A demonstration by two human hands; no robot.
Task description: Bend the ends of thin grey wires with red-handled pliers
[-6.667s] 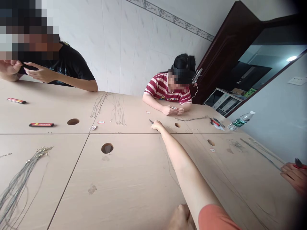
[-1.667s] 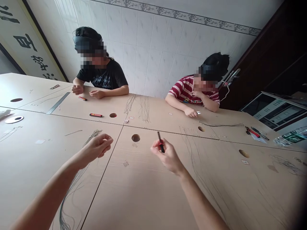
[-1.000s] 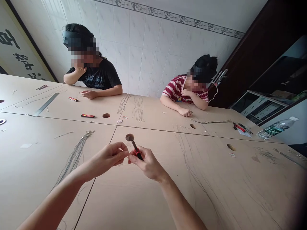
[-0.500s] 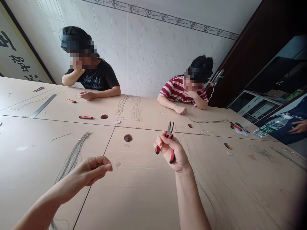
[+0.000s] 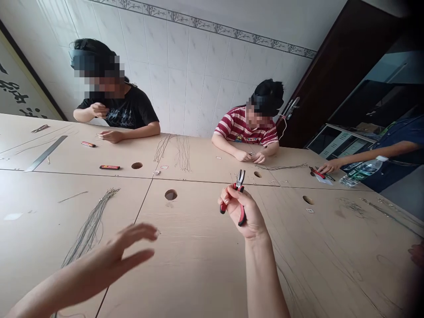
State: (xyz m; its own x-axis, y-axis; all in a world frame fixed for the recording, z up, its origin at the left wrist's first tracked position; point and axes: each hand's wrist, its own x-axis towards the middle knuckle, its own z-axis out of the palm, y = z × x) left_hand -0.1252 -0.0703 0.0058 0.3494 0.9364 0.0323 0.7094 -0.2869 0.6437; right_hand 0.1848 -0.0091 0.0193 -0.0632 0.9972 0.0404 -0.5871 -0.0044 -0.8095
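My right hand point(image 5: 243, 210) holds a pair of red-and-black-handled pliers point(image 5: 240, 179) above the table, jaws pointing up and slightly parted. To the left, my left hand point(image 5: 134, 249) hovers with thumb and fingers spread, slightly blurred, and nothing shows in it. Just beyond that forearm lies a bundle of thin grey cords point(image 5: 89, 225) with small metal ends at the top. Part of the bundle is hidden under my left arm.
Across the wooden table point(image 5: 198, 247) sit two people, with cords point(image 5: 183, 152) and a utility knife point(image 5: 110, 167) before them. At right, a standing person's hand point(image 5: 327, 166) touches red-handled pliers point(image 5: 318, 173) near a water bottle point(image 5: 364, 171). Round holes point(image 5: 171, 194) pierce the tabletop.
My left hand has gone from a pinch to spread fingers. At right, the standing person's hand has reached onto the pliers. The seated person in stripes has brought both hands together on the table.
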